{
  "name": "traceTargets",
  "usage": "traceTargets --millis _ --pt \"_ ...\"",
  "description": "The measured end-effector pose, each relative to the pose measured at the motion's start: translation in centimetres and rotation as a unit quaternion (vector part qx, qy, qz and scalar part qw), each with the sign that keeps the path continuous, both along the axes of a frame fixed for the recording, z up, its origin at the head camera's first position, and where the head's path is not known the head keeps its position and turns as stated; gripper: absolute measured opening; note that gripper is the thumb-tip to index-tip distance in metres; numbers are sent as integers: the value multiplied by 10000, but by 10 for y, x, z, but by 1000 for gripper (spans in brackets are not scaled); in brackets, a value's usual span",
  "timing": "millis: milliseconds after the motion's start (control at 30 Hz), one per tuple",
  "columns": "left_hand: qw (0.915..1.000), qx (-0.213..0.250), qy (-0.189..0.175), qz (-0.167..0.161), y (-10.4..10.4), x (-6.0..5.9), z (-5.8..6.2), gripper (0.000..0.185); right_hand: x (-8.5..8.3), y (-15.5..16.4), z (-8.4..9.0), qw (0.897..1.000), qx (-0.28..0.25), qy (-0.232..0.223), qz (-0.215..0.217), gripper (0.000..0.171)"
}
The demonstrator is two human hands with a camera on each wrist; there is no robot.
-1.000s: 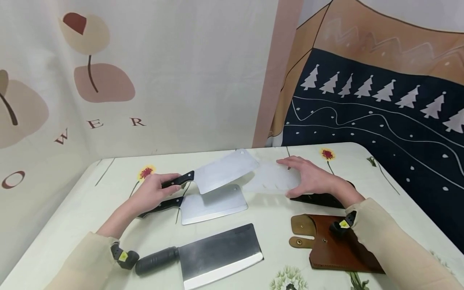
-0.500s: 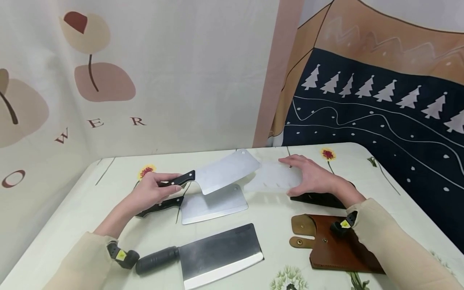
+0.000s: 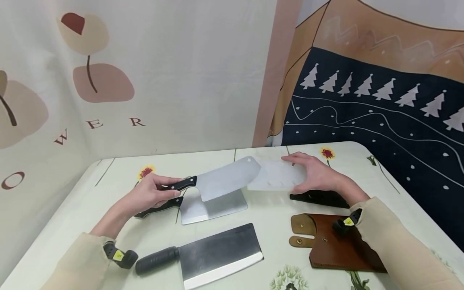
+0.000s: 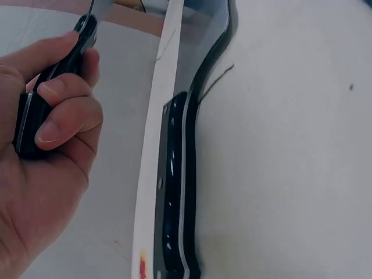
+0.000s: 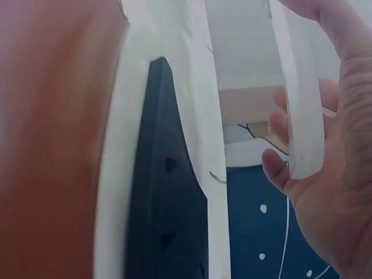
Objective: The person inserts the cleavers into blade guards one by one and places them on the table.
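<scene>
My left hand grips the black handle of a steel cleaver and holds it above the table, blade pointing right. In the left wrist view my fingers curl round that handle. My right hand holds a translucent white blade cover by its right end, thumb on top. The cleaver's front edge sits just at the cover's left end. The right wrist view shows the cover edge-on against my palm.
A second black-handled cleaver lies under the held one; its handle is close to my left hand. A large dark cleaver lies near the front. A black sheath and a brown leather sheath lie to the right.
The held cleaver's blade has dropped and levelled out, closing on the cover. My right hand has lifted the cover slightly and shifted it right.
</scene>
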State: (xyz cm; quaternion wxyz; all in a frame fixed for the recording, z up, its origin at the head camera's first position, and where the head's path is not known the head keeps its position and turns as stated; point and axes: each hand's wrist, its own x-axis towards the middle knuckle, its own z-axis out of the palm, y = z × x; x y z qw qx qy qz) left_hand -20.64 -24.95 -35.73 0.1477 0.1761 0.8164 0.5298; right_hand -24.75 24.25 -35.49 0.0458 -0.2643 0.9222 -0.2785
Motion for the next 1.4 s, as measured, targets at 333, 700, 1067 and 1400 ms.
traceTargets --millis 333,700,1067,1400 --pt "9981 -175 -157 -561 -4 -3 6 44 6 6 -4 9992 -75 -155 362 87" --pt "9951 -154 -435 -879 -7 -3 9 46 18 2 -4 9980 -58 -219 594 88" --pt "9942 -107 -312 -1026 -11 -4 11 44 22 2 -4 9971 -279 -242 665 85" --pt "9915 46 -600 -1152 -10 -5 5 46 13 4 -13 9945 -328 -655 743 88"
